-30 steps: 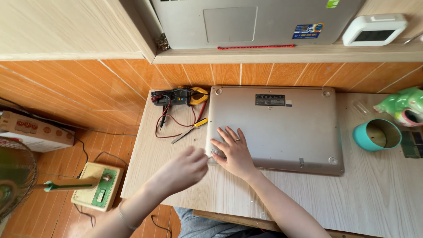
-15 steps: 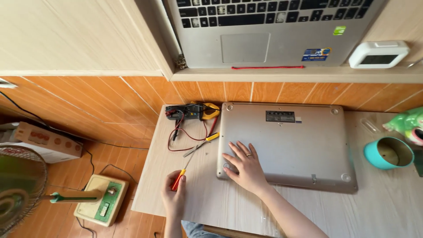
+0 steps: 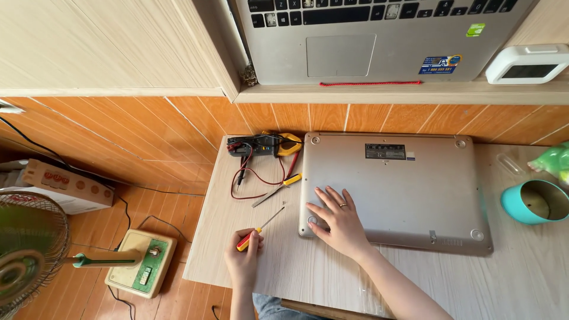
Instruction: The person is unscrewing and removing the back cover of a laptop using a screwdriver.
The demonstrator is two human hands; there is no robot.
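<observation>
Mid back-cover unscrewing, looks like. Left hand [image 3: 243, 261] pinching red-yellow screwdriver [image 3: 258, 229], right hand [image 3: 338, 222] spread flat on upturned laptop [image 3: 403, 189]. Probably needs tip lined up on corner screw [image 3: 312, 220] beside right hand.

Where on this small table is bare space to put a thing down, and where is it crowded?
Bare wood lies along the front edge of the table, between the left hand with its screwdriver and the upturned laptop under the right hand. More lies right of the laptop, below the teal cup. The back left corner is crowded: clamp meter, red leads, second screwdriver.
</observation>
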